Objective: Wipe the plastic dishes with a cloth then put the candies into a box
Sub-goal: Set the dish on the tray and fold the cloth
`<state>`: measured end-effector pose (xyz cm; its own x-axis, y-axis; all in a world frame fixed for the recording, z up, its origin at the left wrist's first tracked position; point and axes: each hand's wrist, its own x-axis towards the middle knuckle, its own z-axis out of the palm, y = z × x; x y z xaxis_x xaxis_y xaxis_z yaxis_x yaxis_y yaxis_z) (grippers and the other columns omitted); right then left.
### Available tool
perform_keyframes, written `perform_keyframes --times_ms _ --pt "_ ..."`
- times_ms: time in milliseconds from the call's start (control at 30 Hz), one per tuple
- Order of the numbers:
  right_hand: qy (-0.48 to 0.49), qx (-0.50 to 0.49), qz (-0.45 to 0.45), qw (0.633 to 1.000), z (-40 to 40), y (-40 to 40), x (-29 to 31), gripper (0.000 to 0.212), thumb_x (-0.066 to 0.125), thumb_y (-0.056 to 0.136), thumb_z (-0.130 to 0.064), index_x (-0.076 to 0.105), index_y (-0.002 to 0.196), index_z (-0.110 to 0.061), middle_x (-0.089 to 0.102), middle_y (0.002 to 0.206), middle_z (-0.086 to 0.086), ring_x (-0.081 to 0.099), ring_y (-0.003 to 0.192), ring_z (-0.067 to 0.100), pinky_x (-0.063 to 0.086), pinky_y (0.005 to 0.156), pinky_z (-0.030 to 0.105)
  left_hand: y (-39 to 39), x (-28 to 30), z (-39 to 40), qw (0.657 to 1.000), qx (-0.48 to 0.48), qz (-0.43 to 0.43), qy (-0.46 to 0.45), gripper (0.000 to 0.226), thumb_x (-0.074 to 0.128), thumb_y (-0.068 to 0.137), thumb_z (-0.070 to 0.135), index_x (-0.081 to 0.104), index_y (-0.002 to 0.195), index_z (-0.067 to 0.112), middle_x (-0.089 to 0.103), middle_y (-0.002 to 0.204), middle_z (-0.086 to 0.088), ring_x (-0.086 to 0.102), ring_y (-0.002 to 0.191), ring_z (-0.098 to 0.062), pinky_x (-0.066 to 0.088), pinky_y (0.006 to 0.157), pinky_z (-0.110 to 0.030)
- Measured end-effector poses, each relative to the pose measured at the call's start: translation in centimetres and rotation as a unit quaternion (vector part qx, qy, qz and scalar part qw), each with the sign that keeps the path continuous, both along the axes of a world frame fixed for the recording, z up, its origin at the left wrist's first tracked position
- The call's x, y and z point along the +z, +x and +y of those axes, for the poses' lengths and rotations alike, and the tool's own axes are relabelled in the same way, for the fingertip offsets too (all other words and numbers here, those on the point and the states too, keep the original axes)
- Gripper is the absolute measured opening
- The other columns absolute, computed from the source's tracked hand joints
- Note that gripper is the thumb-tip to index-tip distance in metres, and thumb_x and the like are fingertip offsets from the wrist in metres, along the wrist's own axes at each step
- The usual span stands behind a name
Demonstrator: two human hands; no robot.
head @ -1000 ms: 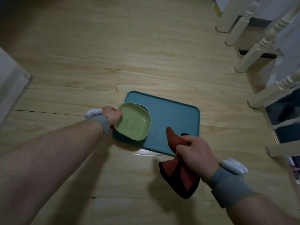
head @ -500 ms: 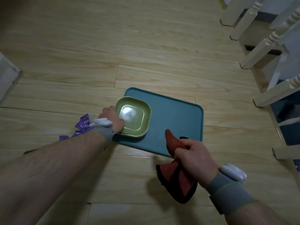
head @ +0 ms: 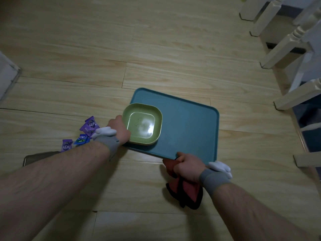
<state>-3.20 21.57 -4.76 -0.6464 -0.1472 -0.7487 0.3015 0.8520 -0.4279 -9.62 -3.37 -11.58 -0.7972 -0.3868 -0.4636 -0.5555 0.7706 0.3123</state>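
A teal rectangular tray [head: 187, 129] lay flat on the wooden floor [head: 156, 49], a little right of the middle of the view. In its nine-o'clock corner sat a pale green square dish [head: 143, 126], upright, with a glossy patch of reflected light on its bottom. The left hand [head: 119, 128] was at the dish's nine-o'clock rim, its grip closed on that edge with the fingers tucked out of sight beneath it; a grey wristband [head: 107, 142] carrying a white device circled the wrist. At the tray's six-o'clock edge the right hand [head: 186, 167] was curled tightly around a bunched dark red cloth [head: 188, 192] with a black border, and its knuckles touched the tray's rim; whether the fingers also held that rim could not be told. Most of the cloth hung below the hand toward six o'clock, resting on the floor. At nine o'clock from the dish, just beyond the left wrist, a few wrapped candies [head: 89, 126] lay scattered on the floor, mostly purple and one blue. Near them, toward seven o'clock and partly hidden by the left forearm, the corner of a dark flat object [head: 37, 157] showed; what it was could not be told. White turned furniture legs [head: 284, 49] stood along the two-o'clock edge of the view.
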Motion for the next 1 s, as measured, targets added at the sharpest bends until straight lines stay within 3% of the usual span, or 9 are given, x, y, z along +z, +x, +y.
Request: perform_keyframes --times_ms 67,167,367,500,667,800,867,934,1000 --pt "0.011 0.022 -0.004 1.0 -0.3 0.5 -0.5 0.058 0.044 0.052 -0.043 0.073 0.092 -0.012 0.055 0.136 -0.004 0.053 0.122 0.025 0.044 0.094 0.025 0.0 0.1 0.2 0.999 -0.014 -0.014 -0.028 0.034 0.056 0.086 0.013 0.051 0.119 0.007 0.057 0.118 -0.019 0.058 0.105 -0.038 0.043 0.076 -0.037" --pt "0.027 0.035 0.0 0.999 -0.2 1.4 -1.3 0.067 0.043 0.051 -0.044 0.071 0.103 -0.012 0.058 0.135 0.0 0.056 0.116 0.024 0.046 0.091 0.024 0.9 0.1 0.2 0.996 -0.032 -0.034 -0.072 0.034 0.054 0.088 0.012 0.051 0.121 0.006 0.057 0.122 -0.02 0.057 0.111 -0.039 0.045 0.085 -0.039" --pt "0.04 0.033 -0.03 0.998 0.5 4.0 -1.3 0.063 0.044 0.052 -0.045 0.07 0.1 -0.013 0.064 0.124 0.002 0.059 0.112 0.024 0.047 0.093 0.027 5.1 0.0 0.0 0.995 -0.043 -0.071 -0.051 0.037 0.06 0.086 0.013 0.053 0.122 0.005 0.059 0.122 -0.018 0.058 0.112 -0.034 0.045 0.088 -0.036" --pt "0.041 0.056 -0.071 0.995 0.6 6.4 -0.8 0.047 0.046 0.051 -0.04 0.068 0.085 -0.016 0.067 0.086 0.003 0.064 0.087 0.023 0.046 0.066 0.024 9.1 0.2 0.4 0.995 0.017 -0.085 -0.051 0.036 0.06 0.084 0.012 0.053 0.119 0.005 0.056 0.125 -0.019 0.055 0.115 -0.035 0.043 0.09 -0.037" --pt "0.023 0.029 -0.105 0.994 0.4 8.8 0.2 0.057 0.048 0.052 -0.043 0.074 0.093 -0.015 0.073 0.092 0.008 0.068 0.087 0.024 0.054 0.076 0.031 12.5 1.1 0.0 0.993 0.014 -0.114 -0.036 0.034 0.058 0.085 0.011 0.05 0.118 0.006 0.055 0.124 -0.02 0.054 0.115 -0.037 0.043 0.09 -0.037" --pt "-0.031 -0.071 -0.074 0.994 0.0 9.2 3.0 0.027 0.053 0.05 -0.034 0.067 0.063 -0.014 0.063 0.061 0.002 0.059 0.063 0.022 0.046 0.059 0.025 13.2 4.1 0.4 0.991 0.07 -0.112 -0.02 0.052 0.064 0.082 0.019 0.046 0.13 0.006 0.045 0.133 -0.021 0.052 0.116 -0.038 0.043 0.095 -0.039" --pt "-0.078 -0.14 -0.046 0.986 -0.3 8.8 5.0 0.015 0.054 0.048 -0.023 0.064 0.054 -0.014 0.059 0.053 0.0 0.056 0.057 0.021 0.043 0.057 0.026 13.0 7.1 1.1 0.995 0.083 -0.047 -0.013 0.057 0.067 0.08 0.022 0.046 0.131 0.009 0.038 0.137 -0.018 0.051 0.116 -0.038 0.041 0.097 -0.039" --pt "-0.118 -0.18 0.001 0.976 -0.6 8.3 7.7 0.013 0.054 0.048 -0.019 0.066 0.053 -0.017 0.057 0.051 -0.002 0.054 0.055 0.02 0.041 0.058 0.027 13.0 11.0 2.4 0.997 0.048 0.037 0.054 0.048 0.066 0.08 0.023 0.055 0.126 0.013 0.048 0.132 -0.015 0.055 0.114 -0.034 0.043 0.095 -0.037" --pt "-0.158 -0.184 0.06 0.968 -1.2 8.0 10.5 0.02 0.056 0.048 -0.02 0.07 0.063 -0.018 0.058 0.055 -0.002 0.054 0.058 0.02 0.041 0.06 0.03 13.5 15.1 4.3 0.977 0.015 0.037 0.212 0.028 0.06 0.088 0.029 0.065 0.11 0.013 0.066 0.112 -0.011 0.064 0.099 -0.03 0.046 0.082 -0.031"
